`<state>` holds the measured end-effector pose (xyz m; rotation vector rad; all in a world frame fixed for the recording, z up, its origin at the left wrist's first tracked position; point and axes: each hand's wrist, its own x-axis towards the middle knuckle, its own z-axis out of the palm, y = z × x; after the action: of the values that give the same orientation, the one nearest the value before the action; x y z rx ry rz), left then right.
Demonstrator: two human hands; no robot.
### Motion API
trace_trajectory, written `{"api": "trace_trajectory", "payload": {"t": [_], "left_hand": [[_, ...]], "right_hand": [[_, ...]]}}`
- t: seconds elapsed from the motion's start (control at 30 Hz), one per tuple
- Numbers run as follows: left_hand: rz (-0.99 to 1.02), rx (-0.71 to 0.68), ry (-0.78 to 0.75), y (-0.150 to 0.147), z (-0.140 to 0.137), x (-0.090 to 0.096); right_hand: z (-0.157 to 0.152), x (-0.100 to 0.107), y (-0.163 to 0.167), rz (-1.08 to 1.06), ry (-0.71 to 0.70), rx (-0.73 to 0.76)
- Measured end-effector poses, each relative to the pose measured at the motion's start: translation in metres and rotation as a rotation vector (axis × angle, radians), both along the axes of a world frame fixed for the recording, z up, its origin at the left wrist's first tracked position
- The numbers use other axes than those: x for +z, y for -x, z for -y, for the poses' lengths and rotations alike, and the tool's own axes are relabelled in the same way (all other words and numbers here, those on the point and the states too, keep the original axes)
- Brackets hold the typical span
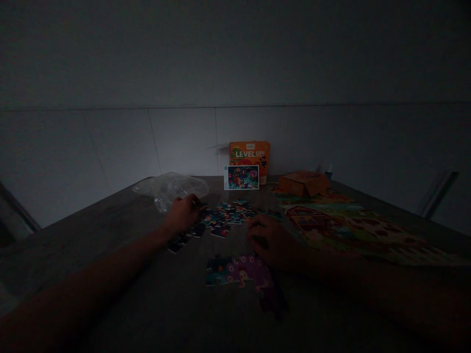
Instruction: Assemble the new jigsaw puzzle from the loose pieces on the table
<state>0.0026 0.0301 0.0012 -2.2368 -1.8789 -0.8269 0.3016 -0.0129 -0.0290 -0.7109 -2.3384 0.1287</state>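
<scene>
Card (242,178) stands before orange box (250,148) near table's (91,240) far edge, likely for viewing; left hand (184,213), right hand (268,238) curled by puzzle pieces (231,214), can't tell if pinching.

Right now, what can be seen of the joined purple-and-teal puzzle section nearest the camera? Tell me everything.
The joined purple-and-teal puzzle section looks like printed cardboard, with pale rings along its purple arch and a teal part at its left end. It lies flat on the dark grey tabletop, its right end bending toward the camera and fading into shadow. The right hand is at its far edge; contact is unclear.
</scene>
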Motion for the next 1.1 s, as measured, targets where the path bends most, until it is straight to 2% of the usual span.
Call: {"api": "trace_trajectory", "payload": {"t": [0.1, 0.23, 0.37, 0.5, 0.57, 0.87, 1.1], "left_hand": [[-0.12, 0.007, 0.05, 0.009, -0.005, -0.004], [-0.214, -0.048, 0.011, 0.001, 0.0, -0.004], [-0.259, -0.229, -0.031, -0.018, 0.011, -0.006], [-0.308, -0.484, 0.052, -0.03, 0.018, -0.014], [-0.296, -0.548, 0.095, -0.031, 0.018, -0.017], [-0.242, -0.566, 0.086, -0.025, 0.011, -0.017], [-0.283, -0.618, 0.099, -0.026, 0.021, -0.006]], "right_hand": [[0.002, 0.002, 0.0, 0.013, -0.004, -0.002], [0.003, 0.003, 0.001, 0.029, -0.004, -0.018], [0.0, 0.0, 0.001, 0.032, -0.014, -0.041], [-0.001, -0.001, 0.001, 0.039, -0.007, -0.049], [-0.001, -0.001, 0.001, 0.035, 0.001, -0.054], [-0.001, -0.001, 0.001, 0.052, 0.049, -0.097], [-0.001, 0.002, 0.0, 0.059, 0.025, -0.158]]}}
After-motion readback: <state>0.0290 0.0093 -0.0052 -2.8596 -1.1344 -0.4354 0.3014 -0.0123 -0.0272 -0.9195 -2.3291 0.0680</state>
